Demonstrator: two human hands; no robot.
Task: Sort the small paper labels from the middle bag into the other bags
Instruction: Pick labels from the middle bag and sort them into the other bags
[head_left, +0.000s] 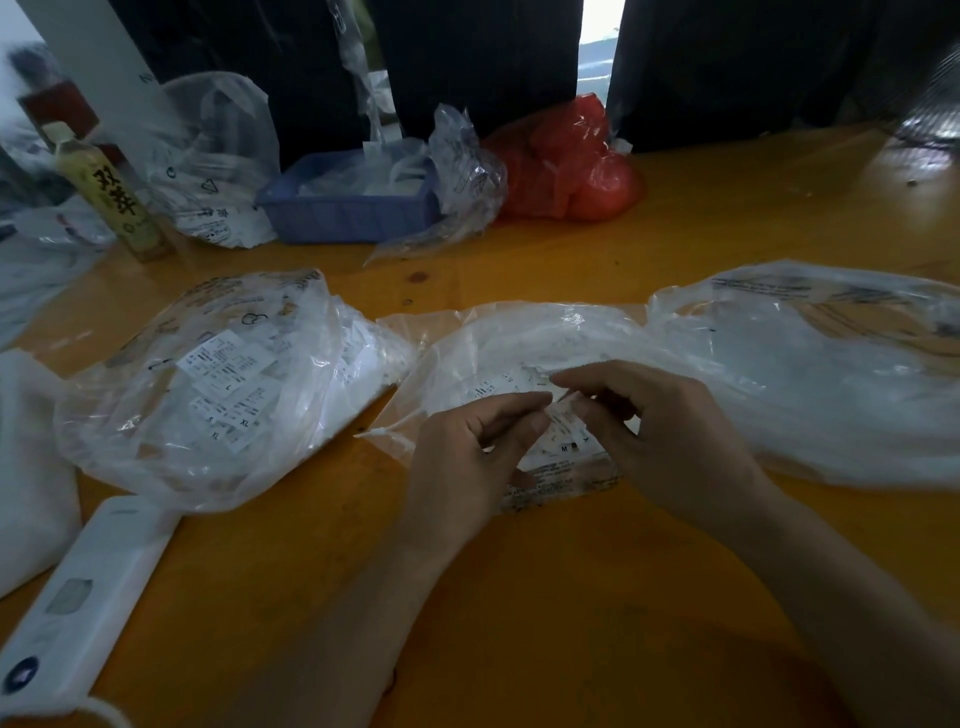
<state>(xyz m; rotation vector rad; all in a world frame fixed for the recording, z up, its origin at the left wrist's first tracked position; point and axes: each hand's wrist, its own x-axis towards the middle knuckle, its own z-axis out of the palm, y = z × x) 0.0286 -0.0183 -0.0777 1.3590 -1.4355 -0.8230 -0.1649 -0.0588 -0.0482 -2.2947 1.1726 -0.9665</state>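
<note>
Both hands are down over the middle bag (524, 353), knuckles toward the camera, forearms coming in from the bottom edge. The left hand (470, 452) has its fingers curled, thumb and forefinger tips meeting on a small paper label (558, 410) at the bag's mouth. The right hand (670, 436) comes in from the other side, fingers bent, forefinger and thumb pinching that same label (the two pinches nearly touch). More labels (511, 387) lie inside the middle bag just behind the fingertips, their print too blurred to read, though an "M" shows on one below the hands.

The left bag (208, 384) sits just beside the middle one, packed with white labels marked "XL" and "L". The right bag (831, 374) touches the middle bag's far side and runs off the picture's right edge; its contents are hard to make out through the crinkled plastic.

All of it rests on an orange table (597, 597). A white device (78, 597) lies at lower left, partly cut off. At the back stand a drink bottle (111, 192), a blue basket (353, 208) and a red plastic bag (571, 161), all soft and dim.
</note>
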